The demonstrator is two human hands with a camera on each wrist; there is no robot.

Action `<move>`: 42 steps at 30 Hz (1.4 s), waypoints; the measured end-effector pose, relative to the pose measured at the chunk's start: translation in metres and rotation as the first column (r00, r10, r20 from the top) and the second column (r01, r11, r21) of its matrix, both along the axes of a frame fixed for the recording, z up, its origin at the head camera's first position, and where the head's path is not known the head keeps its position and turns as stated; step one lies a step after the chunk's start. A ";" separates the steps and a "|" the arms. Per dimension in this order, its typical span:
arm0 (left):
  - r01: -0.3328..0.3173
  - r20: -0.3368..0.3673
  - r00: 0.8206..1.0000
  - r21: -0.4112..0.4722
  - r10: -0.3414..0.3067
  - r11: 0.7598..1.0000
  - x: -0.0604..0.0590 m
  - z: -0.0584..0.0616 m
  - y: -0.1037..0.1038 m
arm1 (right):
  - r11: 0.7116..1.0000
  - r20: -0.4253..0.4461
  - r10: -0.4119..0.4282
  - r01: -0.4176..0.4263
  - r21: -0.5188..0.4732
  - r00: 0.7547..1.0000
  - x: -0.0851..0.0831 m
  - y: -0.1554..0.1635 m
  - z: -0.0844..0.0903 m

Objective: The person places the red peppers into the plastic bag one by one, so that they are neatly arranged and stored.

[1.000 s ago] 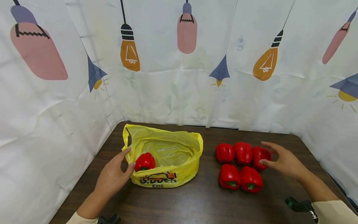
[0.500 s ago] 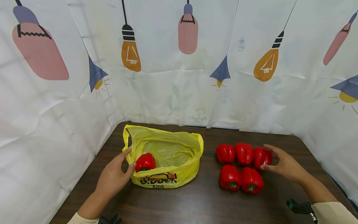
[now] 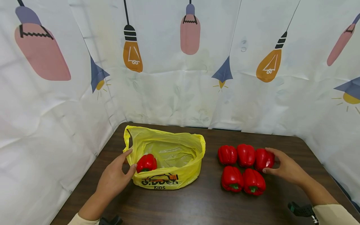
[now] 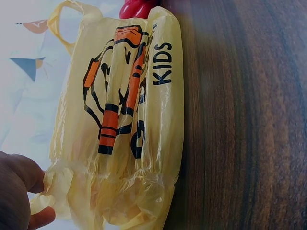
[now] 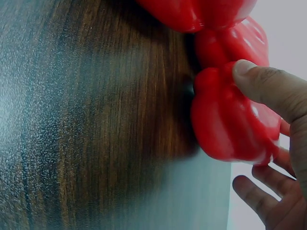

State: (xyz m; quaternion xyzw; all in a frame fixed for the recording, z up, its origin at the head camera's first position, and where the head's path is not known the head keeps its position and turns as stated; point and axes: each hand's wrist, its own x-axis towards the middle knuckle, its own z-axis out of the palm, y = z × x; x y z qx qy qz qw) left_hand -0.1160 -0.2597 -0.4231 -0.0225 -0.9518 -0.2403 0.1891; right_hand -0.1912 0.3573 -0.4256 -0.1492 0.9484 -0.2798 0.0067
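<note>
A yellow plastic bag (image 3: 168, 173) printed "KIDS" stands open on the dark wooden table (image 3: 202, 203), with one red pepper (image 3: 146, 163) inside at its left. My left hand (image 3: 130, 160) pinches the bag's left rim; in the left wrist view the left hand (image 4: 43, 194) holds bunched plastic of the bag (image 4: 124, 120). Several red peppers lie in two rows at the right. My right hand (image 3: 267, 160) curls round the back row's rightmost pepper (image 3: 261, 157). In the right wrist view the thumb (image 5: 264, 86) presses that pepper (image 5: 220, 115), fingers behind it.
The other peppers (image 3: 246, 154) touch one another just left of the gripped one, with two in front (image 3: 243, 180). A printed white cloth backdrop (image 3: 180, 78) walls the table at the back and both sides. Bare tabletop lies in front of the bag and peppers.
My right hand has moved left and closed its thumb and fingers round the rightmost back pepper. My left hand has stayed on the bag's rim.
</note>
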 end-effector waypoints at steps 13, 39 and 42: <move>0.010 0.002 1.000 0.008 -0.010 1.000 0.000 0.003 0.001 | 1.000 -0.008 0.019 -0.019 -0.013 1.000 -0.003 0.003 -0.003; 0.000 0.008 1.000 0.006 0.000 1.000 -0.001 0.000 0.001 | 0.999 -0.081 -0.031 0.034 0.042 0.996 0.002 0.006 0.013; 0.001 0.013 1.000 0.004 -0.001 1.000 -0.001 0.000 0.000 | 0.999 -0.093 -0.031 0.034 0.034 0.995 0.003 0.004 0.018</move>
